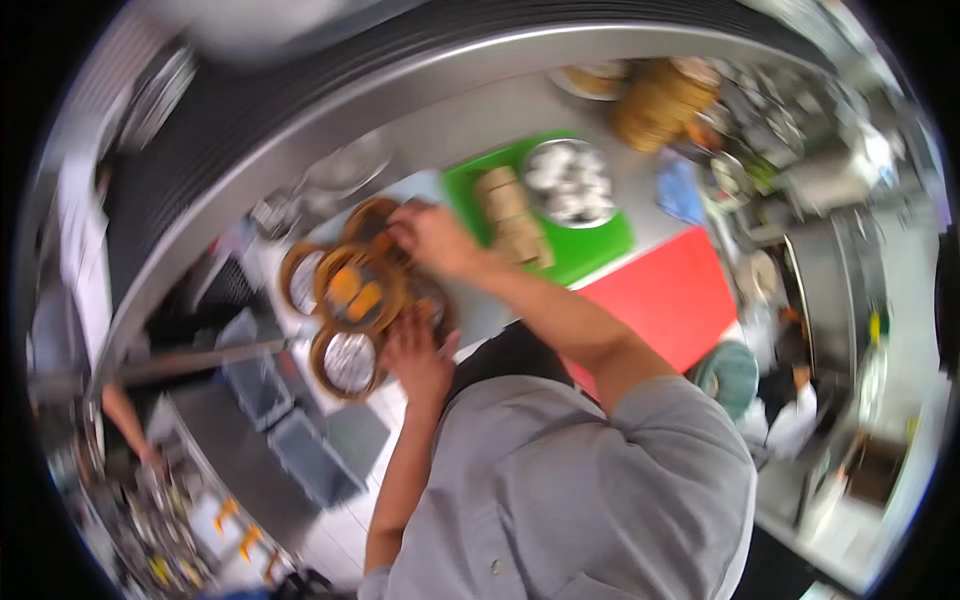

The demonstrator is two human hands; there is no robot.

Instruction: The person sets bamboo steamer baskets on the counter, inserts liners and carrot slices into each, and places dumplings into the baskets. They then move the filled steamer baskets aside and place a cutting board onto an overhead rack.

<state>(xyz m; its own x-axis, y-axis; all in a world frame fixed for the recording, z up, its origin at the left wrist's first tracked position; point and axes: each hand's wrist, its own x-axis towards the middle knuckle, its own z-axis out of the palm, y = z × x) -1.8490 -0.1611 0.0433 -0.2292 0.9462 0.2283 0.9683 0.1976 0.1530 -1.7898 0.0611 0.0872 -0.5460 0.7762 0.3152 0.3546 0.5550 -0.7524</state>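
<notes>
Several round bamboo steamer baskets cluster on the steel counter to the left of centre. One basket (318, 283) holds orange pieces (350, 293) and sits above the others. My left hand (420, 358) lies against the near right side of this cluster, its fingers spread over a dark basket. At the back, my right hand (428, 235) reaches into another basket (368, 215), fingers bent together and pointing down. Orange food (383, 243) shows just beside those fingertips; what they pinch, if anything, is hidden. Foil-like silver lining (350, 362) fills the nearest basket.
A green cutting board (590, 243) carries a brown paper-like roll (512, 215) and a metal bowl (528, 180) of white pieces. To its right lies a red board (665, 300). Stacked steamers (660, 105) and a blue cloth (680, 188) stand farther back. Another person's arm (125, 420) shows at left.
</notes>
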